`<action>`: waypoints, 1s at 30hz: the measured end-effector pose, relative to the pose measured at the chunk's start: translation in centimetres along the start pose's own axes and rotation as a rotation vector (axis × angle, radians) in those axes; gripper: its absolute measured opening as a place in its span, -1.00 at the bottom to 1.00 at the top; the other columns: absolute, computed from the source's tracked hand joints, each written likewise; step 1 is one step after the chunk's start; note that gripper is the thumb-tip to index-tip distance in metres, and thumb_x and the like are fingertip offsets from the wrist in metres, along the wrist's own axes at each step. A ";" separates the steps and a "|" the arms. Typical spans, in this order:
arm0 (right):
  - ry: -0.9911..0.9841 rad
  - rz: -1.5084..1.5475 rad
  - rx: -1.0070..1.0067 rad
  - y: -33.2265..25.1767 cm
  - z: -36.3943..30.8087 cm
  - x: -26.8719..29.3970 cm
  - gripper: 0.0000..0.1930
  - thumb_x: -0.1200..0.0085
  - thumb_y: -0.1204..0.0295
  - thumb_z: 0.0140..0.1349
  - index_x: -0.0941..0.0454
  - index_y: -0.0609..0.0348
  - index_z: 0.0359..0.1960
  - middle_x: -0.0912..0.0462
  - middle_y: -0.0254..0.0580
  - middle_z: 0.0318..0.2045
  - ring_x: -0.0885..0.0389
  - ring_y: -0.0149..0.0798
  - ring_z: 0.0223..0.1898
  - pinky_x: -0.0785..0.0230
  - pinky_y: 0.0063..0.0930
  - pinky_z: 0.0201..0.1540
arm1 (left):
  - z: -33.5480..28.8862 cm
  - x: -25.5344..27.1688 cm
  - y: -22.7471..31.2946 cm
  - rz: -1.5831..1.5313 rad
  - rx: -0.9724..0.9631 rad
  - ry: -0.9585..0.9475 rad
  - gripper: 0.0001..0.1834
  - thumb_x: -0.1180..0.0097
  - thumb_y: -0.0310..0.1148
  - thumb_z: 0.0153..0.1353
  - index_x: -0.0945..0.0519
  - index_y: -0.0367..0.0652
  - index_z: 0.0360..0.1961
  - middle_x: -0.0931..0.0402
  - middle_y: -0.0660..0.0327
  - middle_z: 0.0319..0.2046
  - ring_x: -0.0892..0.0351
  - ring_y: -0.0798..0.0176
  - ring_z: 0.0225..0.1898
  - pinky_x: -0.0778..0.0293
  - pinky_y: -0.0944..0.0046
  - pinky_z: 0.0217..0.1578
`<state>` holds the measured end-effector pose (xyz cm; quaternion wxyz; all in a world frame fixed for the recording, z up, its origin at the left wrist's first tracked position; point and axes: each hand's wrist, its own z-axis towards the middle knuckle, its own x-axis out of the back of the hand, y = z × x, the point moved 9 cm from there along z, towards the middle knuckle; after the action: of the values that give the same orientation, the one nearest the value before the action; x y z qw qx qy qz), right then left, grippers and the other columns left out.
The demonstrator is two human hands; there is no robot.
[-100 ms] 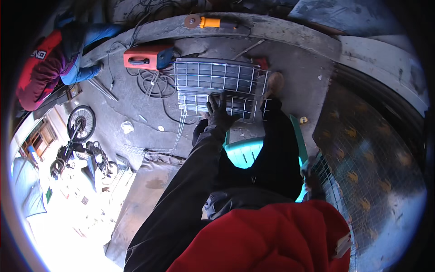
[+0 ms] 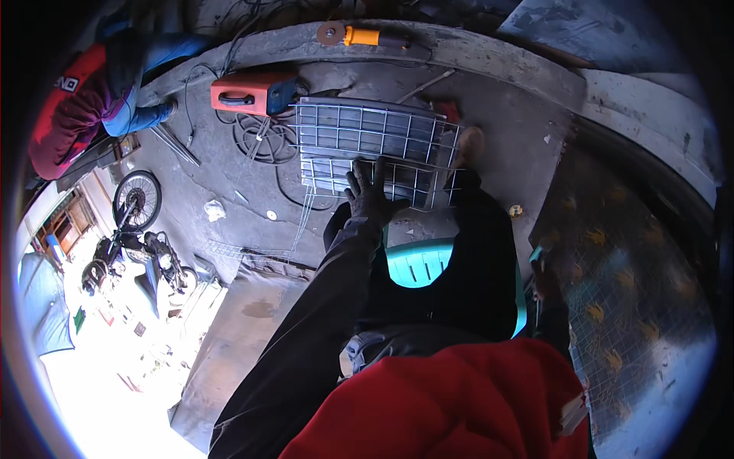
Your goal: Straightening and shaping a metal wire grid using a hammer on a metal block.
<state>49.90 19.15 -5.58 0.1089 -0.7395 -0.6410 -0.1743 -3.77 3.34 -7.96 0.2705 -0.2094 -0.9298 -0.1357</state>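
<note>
A wire mesh basket or panel (image 2: 367,138) lies over dark grey slabs on the floor in front of me. My left hand (image 2: 371,197), in a dark glove, rests at its near edge with fingers spread. At my right side, beyond my thigh, my right hand (image 2: 546,281) is closed around a slim tool-like thing (image 2: 536,254) with a pale greenish end. Its kind is too dim and small to make out. Under my legs shows a turquoise plastic seat (image 2: 419,264). My bare foot (image 2: 471,145) is beside the mesh's right end.
An orange welding machine (image 2: 252,96) and coiled cable (image 2: 264,141) are at the left. A yellow angle grinder (image 2: 362,36) lies on the far concrete ledge (image 2: 474,53). Another person (image 2: 84,115) bends at the far left. A motorcycle (image 2: 138,245) stands left; a patterned sheet (image 2: 604,283) lies right.
My right hand has swung outward to the right and slightly forward, away from my thigh. The left hand stays at the mesh. The whole view has shifted a little.
</note>
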 end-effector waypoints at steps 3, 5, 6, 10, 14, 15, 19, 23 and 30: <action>0.065 0.332 -0.066 -4.4 5.9 3.5 -0.36 -0.07 -0.13 0.27 -0.32 -0.08 0.27 -0.46 -0.32 -0.63 -0.40 -0.35 -0.70 -0.34 -0.40 -0.67 | 1.5 0.5 -0.4 -0.018 -0.128 0.225 0.20 -0.36 0.28 -0.07 0.06 0.35 0.52 0.42 -0.20 0.51 0.47 -0.42 0.50 0.36 -0.42 0.39; 0.105 0.441 -0.042 -6.9 12.2 4.3 -0.40 -0.02 -0.09 0.31 -0.31 -0.08 0.27 -0.32 -0.38 -0.69 -0.21 -0.44 -0.82 -0.08 -0.46 -0.79 | 2.5 -0.5 -1.6 0.005 -0.110 0.299 0.19 -0.33 0.29 -0.05 0.07 0.31 0.53 0.40 -0.22 0.51 0.47 -0.44 0.50 0.37 -0.44 0.38; 0.081 0.437 -0.003 -8.2 15.6 5.4 -0.40 -0.02 -0.09 0.31 -0.31 -0.08 0.27 -0.32 -0.38 -0.69 -0.21 -0.44 -0.82 -0.08 -0.46 -0.79 | 3.3 -0.6 -1.7 0.020 -0.119 0.344 0.18 -0.30 0.30 -0.03 0.07 0.27 0.53 0.39 -0.23 0.50 0.46 -0.45 0.49 0.38 -0.47 0.37; 0.176 0.378 0.054 -9.3 23.9 6.3 -0.41 -0.01 -0.07 0.33 -0.33 -0.01 0.26 -0.37 -0.30 -0.58 -0.27 -0.38 -0.70 -0.14 -0.41 -0.66 | 3.6 -2.0 -2.4 0.014 -0.097 0.442 0.13 -0.27 0.27 -0.06 -0.03 0.23 0.51 0.30 -0.26 0.49 0.42 -0.47 0.49 0.48 -0.49 0.35; 0.233 0.311 0.143 -11.4 27.9 5.8 -0.41 0.00 -0.06 0.34 -0.36 0.05 0.25 -0.42 -0.22 -0.48 -0.34 -0.31 -0.58 -0.19 -0.35 -0.53 | 4.1 -1.9 -3.8 -0.070 -0.126 0.523 0.16 -0.33 0.19 -0.17 -0.09 0.22 0.50 0.29 -0.24 0.50 0.41 -0.45 0.49 0.47 -0.50 0.35; 0.250 0.290 0.169 -11.7 28.4 5.9 -0.41 0.00 -0.06 0.35 -0.36 0.07 0.25 -0.43 -0.20 -0.45 -0.36 -0.29 -0.55 -0.21 -0.34 -0.50 | 3.6 -2.2 -3.8 -0.099 -0.148 0.553 0.18 -0.34 0.16 -0.21 -0.09 0.25 0.49 0.26 -0.23 0.49 0.38 -0.43 0.50 0.45 -0.50 0.35; 0.338 0.268 0.289 -11.8 27.6 5.0 -0.41 0.01 -0.04 0.36 -0.39 0.13 0.23 -0.48 -0.12 -0.35 -0.43 -0.23 -0.43 -0.27 -0.29 -0.37 | 2.5 -2.3 -3.6 -0.089 -0.188 0.667 0.19 -0.34 0.18 -0.23 -0.08 0.29 0.50 0.21 -0.20 0.49 0.28 -0.41 0.49 0.40 -0.49 0.36; 0.453 0.247 0.406 -10.1 21.3 3.6 -0.41 0.02 -0.03 0.38 -0.41 0.20 0.22 -0.53 -0.05 -0.24 -0.49 -0.16 -0.31 -0.32 -0.23 -0.24 | 1.2 -2.3 -3.4 -0.123 -0.238 0.734 0.18 -0.34 0.13 -0.16 -0.03 0.27 0.51 0.20 -0.24 0.48 0.30 -0.41 0.50 0.35 -0.48 0.36; 0.737 0.430 0.703 -4.9 6.7 -1.4 -0.41 0.02 -0.01 0.40 -0.49 0.31 0.16 -0.64 0.02 -0.19 -0.59 -0.09 -0.19 -0.39 -0.15 -0.05 | 0.1 -3.8 -4.5 -0.208 -0.181 0.685 0.14 -0.28 0.27 -0.04 0.00 0.23 0.52 0.29 -0.23 0.50 0.39 -0.37 0.51 0.41 -0.32 0.42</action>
<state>45.69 21.20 -12.56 0.5996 -0.6629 -0.4145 -0.1708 -3.01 -1.76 -10.76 0.5314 -0.0794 -0.7857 -0.3065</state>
